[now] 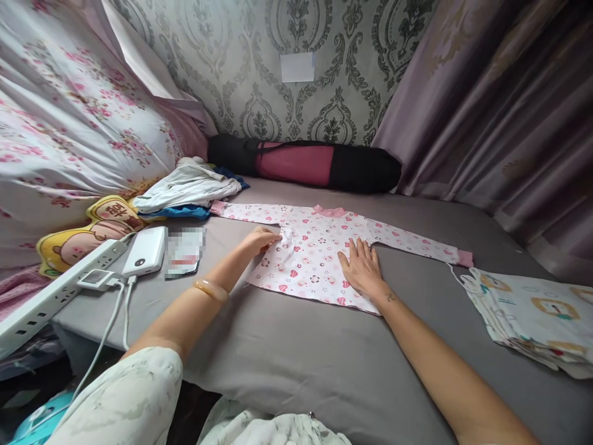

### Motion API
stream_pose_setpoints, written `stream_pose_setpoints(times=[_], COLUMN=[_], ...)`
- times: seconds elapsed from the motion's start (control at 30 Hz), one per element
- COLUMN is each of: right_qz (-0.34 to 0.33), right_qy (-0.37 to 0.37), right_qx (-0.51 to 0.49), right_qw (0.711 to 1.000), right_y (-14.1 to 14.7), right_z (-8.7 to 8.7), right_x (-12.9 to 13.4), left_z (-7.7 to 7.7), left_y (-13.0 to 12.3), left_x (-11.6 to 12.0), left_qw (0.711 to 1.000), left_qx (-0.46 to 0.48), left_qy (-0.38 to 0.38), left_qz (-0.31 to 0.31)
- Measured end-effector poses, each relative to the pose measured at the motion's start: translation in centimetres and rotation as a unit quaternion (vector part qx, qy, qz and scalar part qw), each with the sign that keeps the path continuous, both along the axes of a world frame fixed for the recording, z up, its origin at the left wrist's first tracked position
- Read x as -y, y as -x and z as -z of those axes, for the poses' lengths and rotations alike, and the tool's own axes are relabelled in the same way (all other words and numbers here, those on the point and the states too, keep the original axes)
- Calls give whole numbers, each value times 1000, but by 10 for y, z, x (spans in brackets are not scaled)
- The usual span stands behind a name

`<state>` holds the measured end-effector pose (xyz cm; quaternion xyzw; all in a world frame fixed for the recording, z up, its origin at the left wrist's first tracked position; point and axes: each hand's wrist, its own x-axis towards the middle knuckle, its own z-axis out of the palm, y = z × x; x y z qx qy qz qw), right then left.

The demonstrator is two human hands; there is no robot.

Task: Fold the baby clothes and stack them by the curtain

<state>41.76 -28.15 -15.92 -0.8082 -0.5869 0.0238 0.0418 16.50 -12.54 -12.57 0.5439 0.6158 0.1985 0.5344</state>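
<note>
Left hand: the left hand (265, 238) has its fingers bent together, and they pinch the edge of the shirt, below the sleeve.
Right hand: the right hand (362, 266) lies flat on the shirt, palm down, and its fingers are straight and a little apart; it grasps nothing.
Shirt: the long-sleeved shirt (315, 259), white with pink print, is spread on the grey sheet (287, 346), between the two forearms, with both sleeves stretched out.
Left side of sheet: there are a power strip (60, 290), a white power bank (145, 250), a blurred flat item (184, 252), a yellow cushion (88, 238) and a heap of clothes (188, 185).
Right side of sheet: a folded stack of printed cloth (537, 315) lies near the pink cuff.
Room: a black and red long bag (301, 164) rests before the patterned wall (241, 68), and a purple curtain (486, 105) hangs at right.
</note>
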Motion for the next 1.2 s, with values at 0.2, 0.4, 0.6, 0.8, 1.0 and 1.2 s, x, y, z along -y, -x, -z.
stream_pose_setpoints(times=[0.2,0.4,0.6,0.8,1.0,1.2], right_qz=[0,5,-43,-87,-115,-143], right_qy=[2,3,-27,56,87,97], right_qx=[0,0,20,-82,-118,-141], right_qw=[1000,1000,998,991,982,975], right_y=[0,1,17,35,39,38], right_z=[0,0,-15,-22,-25,-44], right_x=[0,-2,7,33,65,70], left_z=[5,-5,1,26,26,14], left_y=[5,6,-4,0,20,15], left_x=[1,12,37,57,60,56], left_qw=[989,917,781,761,778,756], left_qx=[-100,-281,-295,-284,-331,-329], left_qy=[-99,-247,-465,-415,-358,-374], left_qz=[54,136,294,409,397,425])
